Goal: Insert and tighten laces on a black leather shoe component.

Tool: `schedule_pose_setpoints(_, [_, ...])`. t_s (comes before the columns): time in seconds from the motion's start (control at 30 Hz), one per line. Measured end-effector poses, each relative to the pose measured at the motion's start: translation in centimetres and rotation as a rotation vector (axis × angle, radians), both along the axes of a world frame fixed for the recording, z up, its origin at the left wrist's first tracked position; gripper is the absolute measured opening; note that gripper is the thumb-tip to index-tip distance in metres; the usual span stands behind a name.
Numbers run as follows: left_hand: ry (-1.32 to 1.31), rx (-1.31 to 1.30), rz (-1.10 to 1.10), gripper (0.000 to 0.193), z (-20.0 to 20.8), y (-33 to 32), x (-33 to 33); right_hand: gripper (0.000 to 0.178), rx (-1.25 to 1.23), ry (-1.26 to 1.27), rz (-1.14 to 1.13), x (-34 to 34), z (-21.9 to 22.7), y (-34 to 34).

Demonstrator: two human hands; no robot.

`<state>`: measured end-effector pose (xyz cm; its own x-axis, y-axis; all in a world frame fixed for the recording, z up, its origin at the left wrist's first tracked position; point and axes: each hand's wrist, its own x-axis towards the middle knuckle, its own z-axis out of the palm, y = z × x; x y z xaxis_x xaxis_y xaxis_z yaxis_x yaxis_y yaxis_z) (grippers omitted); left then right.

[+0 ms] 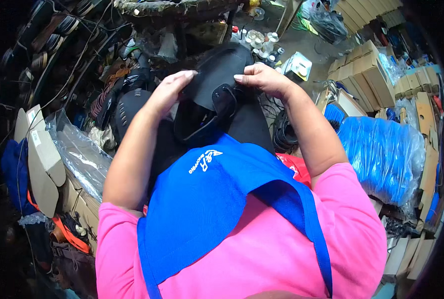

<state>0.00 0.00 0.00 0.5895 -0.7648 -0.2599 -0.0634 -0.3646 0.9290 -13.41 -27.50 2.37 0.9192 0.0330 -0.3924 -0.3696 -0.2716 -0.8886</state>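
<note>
A black shoe (pixel 222 107) with lace eyelets rests over my lap, its opening towards me. Across its upper part lies a smooth, flat black panel (pixel 213 74), and I cannot tell whether it is the tongue or a separate piece. At the left edge of the shoe, my left hand (pixel 172 89) is closed with thumb and fingers near the panel's side. My right hand (pixel 264 79) pinches the opposite edge, thumb pointing inward. The fingertips of both hands are partly hidden by the shoe.
A blue apron (pixel 202 194) covers my lap. Plastic-wrapped blue goods (pixel 379 157) and cardboard boxes (pixel 364 74) stand at the right. Small bottles (pixel 266 47) stand ahead near a round-topped stand (pixel 177 7). Beige boards (pixel 45 164) and a shelf of shoes (pixel 47 55) line the left.
</note>
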Motion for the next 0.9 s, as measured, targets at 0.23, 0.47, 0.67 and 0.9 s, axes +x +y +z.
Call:
schedule_pose_setpoints(0.23, [-0.82,0.589,-0.009,0.038,3.2,3.6,2.3,0.04,-0.228,0.038,-0.012,-0.7,1.9,0.8])
schedule_pose_setpoints(0.47, [-0.756,0.379,0.462,0.022,3.5,3.8,2.0,0.047,-0.47,0.064,0.037,0.6,1.5,2.2])
schedule_pose_setpoints(0.67, [-1.216,0.022,-0.36,0.035,4.3,-1.4,-7.0,0.047,-0.467,0.026,0.164,3.0,1.4,3.5])
schedule_pose_setpoints(0.9, [-1.215,0.236,-0.48,0.019,7.6,2.9,-7.1,0.052,-0.596,-0.032,0.212,4.8,1.9,3.1])
